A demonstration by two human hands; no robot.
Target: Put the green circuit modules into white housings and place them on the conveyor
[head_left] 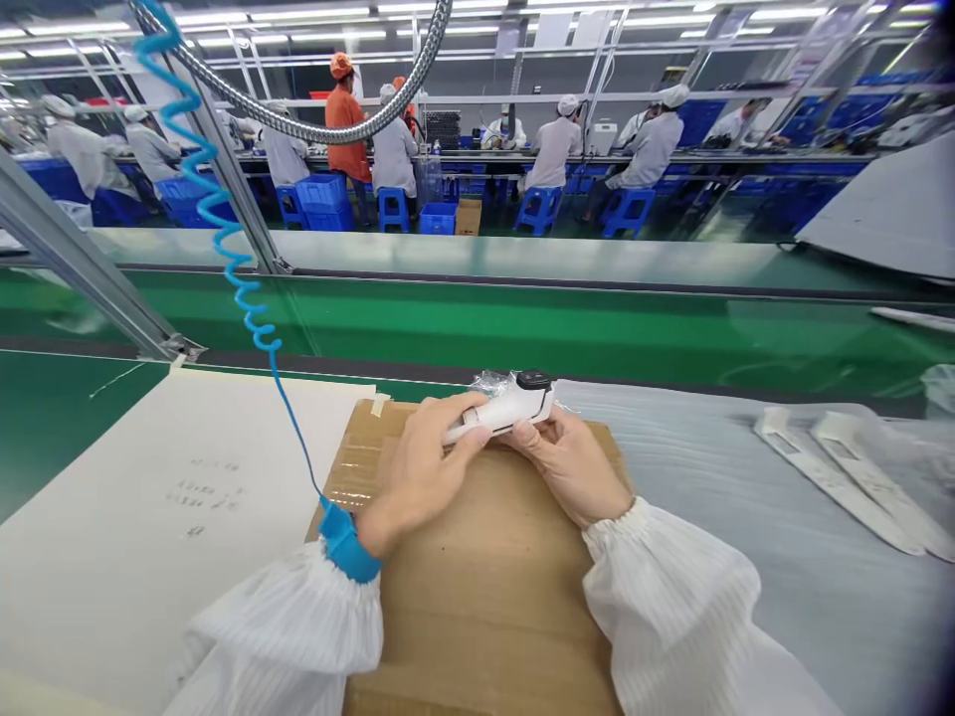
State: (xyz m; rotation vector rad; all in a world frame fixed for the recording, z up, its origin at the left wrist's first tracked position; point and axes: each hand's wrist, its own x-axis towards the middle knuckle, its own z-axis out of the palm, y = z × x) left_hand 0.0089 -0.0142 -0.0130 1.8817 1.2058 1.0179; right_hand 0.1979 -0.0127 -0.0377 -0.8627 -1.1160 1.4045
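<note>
Between my two hands is a white plastic device [511,406] with a black cap-like end, held just above the cardboard sheet [492,567]. My left hand [429,462] wraps its fingers and thumb round the left part of the device. On the right, my right hand [571,462] pinches the lower side near the black end. A blue wrist strap [347,542] sits on my left wrist, joined to a coiled blue cord [216,204]. Some clear plastic film [492,382] shows just behind the device. The undersides of my fingers are hidden.
Two long white plastic parts [840,482] lie on the foam sheet [693,497] at right. White paper [149,497] covers the left side. Beyond runs a green conveyor belt [477,323]. A metal hose [320,129] hangs overhead. Several people work in the background.
</note>
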